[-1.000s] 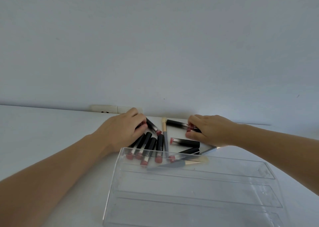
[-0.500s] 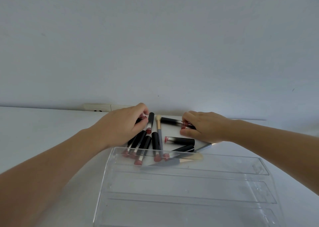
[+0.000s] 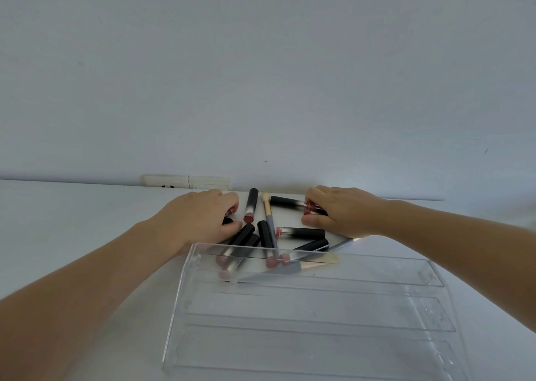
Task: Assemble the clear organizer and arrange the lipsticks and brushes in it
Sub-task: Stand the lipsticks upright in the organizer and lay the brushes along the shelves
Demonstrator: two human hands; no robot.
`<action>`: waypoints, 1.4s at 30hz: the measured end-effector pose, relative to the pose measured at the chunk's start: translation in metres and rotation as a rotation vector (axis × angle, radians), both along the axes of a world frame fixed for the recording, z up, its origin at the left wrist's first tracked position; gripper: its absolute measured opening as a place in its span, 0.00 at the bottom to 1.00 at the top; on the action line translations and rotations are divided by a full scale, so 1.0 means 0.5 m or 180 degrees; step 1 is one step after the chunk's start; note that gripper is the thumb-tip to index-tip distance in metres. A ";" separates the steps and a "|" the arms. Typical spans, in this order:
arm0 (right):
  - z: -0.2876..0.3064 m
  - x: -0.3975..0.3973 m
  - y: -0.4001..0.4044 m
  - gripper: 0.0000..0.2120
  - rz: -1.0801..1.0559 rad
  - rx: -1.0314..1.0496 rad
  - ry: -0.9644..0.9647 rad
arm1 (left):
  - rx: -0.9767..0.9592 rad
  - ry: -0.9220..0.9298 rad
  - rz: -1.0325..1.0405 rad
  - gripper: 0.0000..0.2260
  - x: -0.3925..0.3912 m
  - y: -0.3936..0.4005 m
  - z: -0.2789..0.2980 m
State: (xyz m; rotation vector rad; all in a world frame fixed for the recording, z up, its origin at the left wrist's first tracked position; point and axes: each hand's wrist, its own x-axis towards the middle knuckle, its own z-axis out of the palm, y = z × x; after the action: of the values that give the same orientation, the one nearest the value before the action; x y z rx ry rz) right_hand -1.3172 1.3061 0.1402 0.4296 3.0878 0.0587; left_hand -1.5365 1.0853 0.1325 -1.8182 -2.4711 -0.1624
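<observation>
Head view: both hands work the lipstick pile (image 3: 269,232) behind the clear organizer (image 3: 313,308) on the table (image 3: 72,221). Left hand (image 3: 200,218) curls around a lipstick, right hand (image 3: 342,211) pinches another lipstick (image 3: 290,201).

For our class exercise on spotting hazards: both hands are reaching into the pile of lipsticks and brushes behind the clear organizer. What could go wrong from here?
1. The lipsticks are round tubes lying loose; a nudge from the left hand could probably roll them away.
2. The right hand pinches only one lipstick's end, so it might slip.
3. Either forearm might bump the clear organizer when drawing back.
</observation>
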 end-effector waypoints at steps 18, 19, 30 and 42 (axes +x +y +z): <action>0.018 0.022 0.003 0.12 -0.0373 -0.0328 -0.0138 | 0.0570 -0.0743 0.0028 0.07 -0.019 -0.032 -0.001; 0.022 0.028 0.005 0.12 -0.0458 -0.0363 -0.0124 | 0.0669 -0.0942 0.0083 0.06 -0.022 -0.039 -0.001; 0.175 0.115 -0.118 0.16 -0.0306 -0.0967 0.1016 | 0.2078 -0.1162 -0.0567 0.05 0.052 -0.080 0.145; 0.111 0.170 -0.261 0.14 0.0122 -0.0100 0.1143 | 0.1489 0.0383 -0.1808 0.09 0.219 -0.111 0.097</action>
State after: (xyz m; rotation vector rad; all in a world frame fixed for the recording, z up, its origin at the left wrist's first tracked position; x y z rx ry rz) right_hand -1.2323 1.1754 0.1956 0.4215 3.4436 -0.0751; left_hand -1.4272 1.0300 0.1812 -2.1498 -1.5948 -0.5807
